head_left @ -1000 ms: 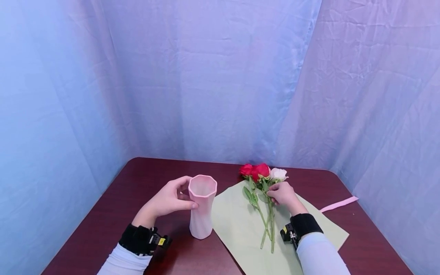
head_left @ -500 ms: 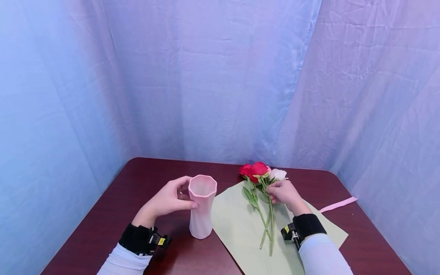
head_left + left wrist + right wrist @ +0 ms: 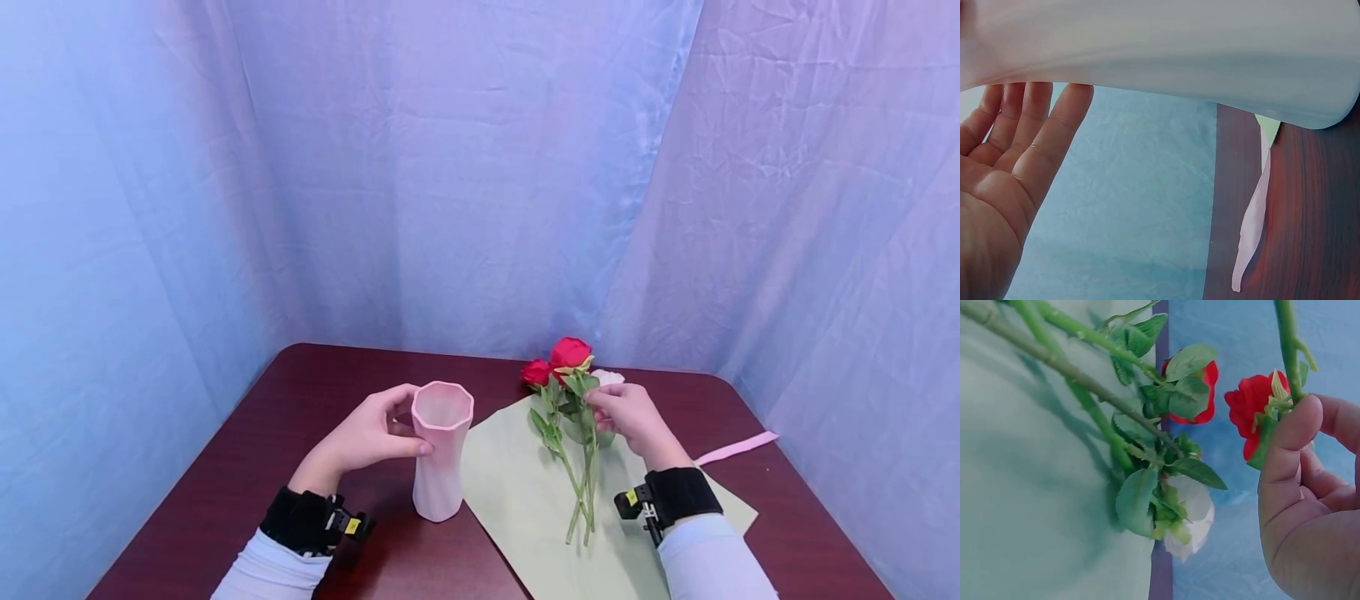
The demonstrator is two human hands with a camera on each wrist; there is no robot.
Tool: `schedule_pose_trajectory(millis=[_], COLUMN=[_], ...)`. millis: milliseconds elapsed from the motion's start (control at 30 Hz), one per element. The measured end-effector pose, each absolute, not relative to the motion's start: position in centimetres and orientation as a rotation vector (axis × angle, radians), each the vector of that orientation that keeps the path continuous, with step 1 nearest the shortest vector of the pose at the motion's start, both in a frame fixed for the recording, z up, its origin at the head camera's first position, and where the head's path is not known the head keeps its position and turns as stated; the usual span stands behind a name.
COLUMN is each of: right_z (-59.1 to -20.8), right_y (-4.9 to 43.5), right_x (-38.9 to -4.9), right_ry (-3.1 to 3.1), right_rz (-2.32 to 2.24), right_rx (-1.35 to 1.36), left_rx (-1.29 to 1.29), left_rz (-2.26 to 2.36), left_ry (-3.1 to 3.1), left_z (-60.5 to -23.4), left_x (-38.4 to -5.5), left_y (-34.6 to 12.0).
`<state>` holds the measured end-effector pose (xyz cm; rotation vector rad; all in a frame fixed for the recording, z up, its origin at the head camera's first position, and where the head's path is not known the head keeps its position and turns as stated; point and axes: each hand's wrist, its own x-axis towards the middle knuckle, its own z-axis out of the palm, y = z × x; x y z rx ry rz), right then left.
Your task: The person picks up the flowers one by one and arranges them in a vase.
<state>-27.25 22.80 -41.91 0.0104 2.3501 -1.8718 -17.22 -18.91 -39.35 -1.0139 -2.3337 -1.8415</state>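
Observation:
My left hand (image 3: 363, 437) grips a pale pink vase (image 3: 441, 475) with a faceted rim, thumb in front and fingers behind. The vase stands upright on the table; its inside holds nothing visible in the head view. At the right, thumb and fingers of my right hand (image 3: 630, 421) pinch the green stem of a red rose (image 3: 1250, 409) just below its bloom. That bloom is raised above the other flowers. A second red rose (image 3: 536, 372) and a white rose (image 3: 1194, 509) lie with crossed stems on pale green wrapping paper (image 3: 510, 500).
A pink ribbon (image 3: 738, 447) reaches out from beneath the paper towards the right table edge. The dark wooden table (image 3: 247, 450) has rounded far corners. Blue-lilac curtains (image 3: 480, 183) hang behind it and at both sides.
My right hand has lifted one red rose up off the other flowers and tilted its bloom upward, drawing slightly right. My left hand and the vase have stayed still.

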Motion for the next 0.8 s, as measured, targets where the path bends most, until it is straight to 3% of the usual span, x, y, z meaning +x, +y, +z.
schedule_pose_trajectory(millis=[800], right_z=[-37.6], right_y=[24.4], right_x=[-25.6], right_ry=[1.960], right_rz=[-2.469], right_rx=[-0.093], left_rx=[-1.012], left_rz=[-1.806], left_ry=[-2.360], left_z=[-39.1], left_x=[-17.3], left_y=[-18.4])
